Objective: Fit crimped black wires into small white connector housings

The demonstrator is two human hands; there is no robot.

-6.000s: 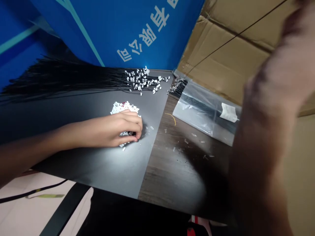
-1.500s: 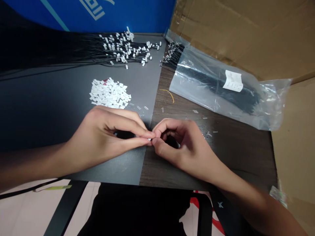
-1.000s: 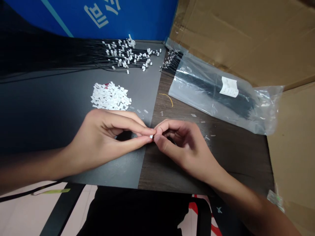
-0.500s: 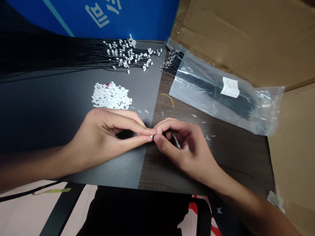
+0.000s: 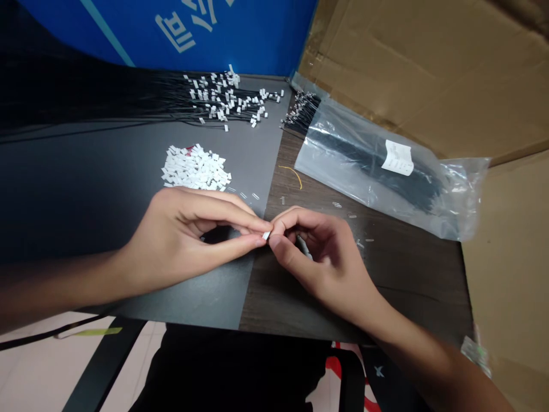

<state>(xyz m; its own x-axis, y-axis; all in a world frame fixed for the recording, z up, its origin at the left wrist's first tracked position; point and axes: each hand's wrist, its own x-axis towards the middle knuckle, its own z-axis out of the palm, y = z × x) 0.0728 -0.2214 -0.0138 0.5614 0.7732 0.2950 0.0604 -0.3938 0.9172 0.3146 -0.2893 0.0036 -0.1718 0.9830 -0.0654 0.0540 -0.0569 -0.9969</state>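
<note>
Between the fingertips of my left hand [image 5: 189, 240] a small white connector housing [image 5: 266, 235] is pinched. The tips of my right hand [image 5: 321, 246] are pressed together right beside it, touching or nearly so; what they hold is hidden. Beneath the curled right fingers a greyish-white sliver [image 5: 305, 247] shows, too unclear to name. A pile of loose white connector housings [image 5: 197, 169] lies just beyond my left hand. Past it, black wires [image 5: 163, 103] with white connectors on their ends stretch in from the left.
At the back right, a clear plastic bag [image 5: 343, 166] holds black wires with bare metal ends [image 5: 302, 106] sticking out. A yellow strip [image 5: 294, 174] and small clear pieces [image 5: 337, 204] lie on the table. Cardboard [image 5: 429, 68] and a blue panel [image 5: 257, 34] stand behind.
More of the white connector housing shows between my fingertips. Both hands stay almost in place, and the view has shifted slightly.
</note>
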